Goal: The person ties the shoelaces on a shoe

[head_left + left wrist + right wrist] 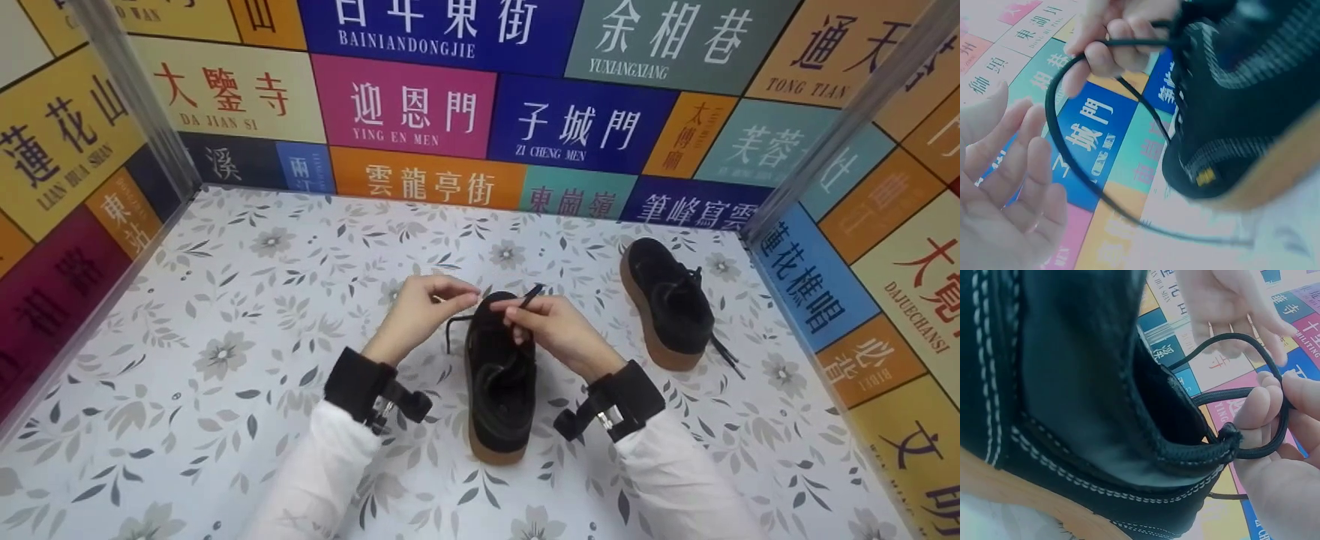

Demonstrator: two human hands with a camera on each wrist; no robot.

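In the middle of the head view a black shoe (486, 349) with a tan sole stands on the patterned surface, toe pointing away. My right hand (561, 330) is over its front and pinches a black shoelace (532, 294) between thumb and fingers. In the right wrist view the lace (1235, 336) curves in a loop round those fingertips. My left hand (421, 309) hovers at the toe's left side, fingers loosely bent. Seen from the left wrist, this left hand (1008, 185) holds nothing, beside the wide arc of lace (1058, 132). Another lace end (450, 330) hangs left of the shoe.
A matching black shoe (664, 285) stands at the right, its lace ends trailing behind it. The surface (225, 450) is white with grey leaves and flowers. Colourful panels (420, 105) with lettering enclose the back and sides, and clear corner strips (825, 135) join them.
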